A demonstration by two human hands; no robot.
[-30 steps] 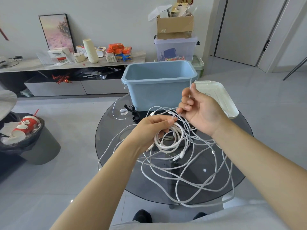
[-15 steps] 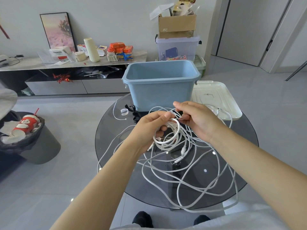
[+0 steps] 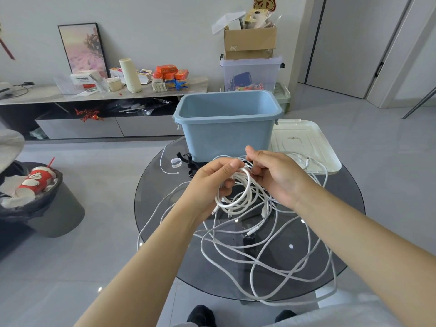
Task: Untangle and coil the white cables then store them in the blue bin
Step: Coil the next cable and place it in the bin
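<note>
Lowered since a second ago, the right hand [image 3: 276, 175] pinches cable beside the left hand [image 3: 212, 182], which grips the coil [image 3: 236, 194]; best to feed each loop evenly; white cables [image 3: 271, 251] sprawl across the tabletop [image 3: 349, 199].

Above a round glass table [image 3: 151, 208], the left hand [image 3: 207, 182] grips a small coil [image 3: 236, 194] of white cable while the right hand [image 3: 276, 175] pinches a strand beside it. Loose cables [image 3: 271, 256] sprawl below, before a blue bin [image 3: 226, 135] and its white lid [image 3: 304, 142].
</note>
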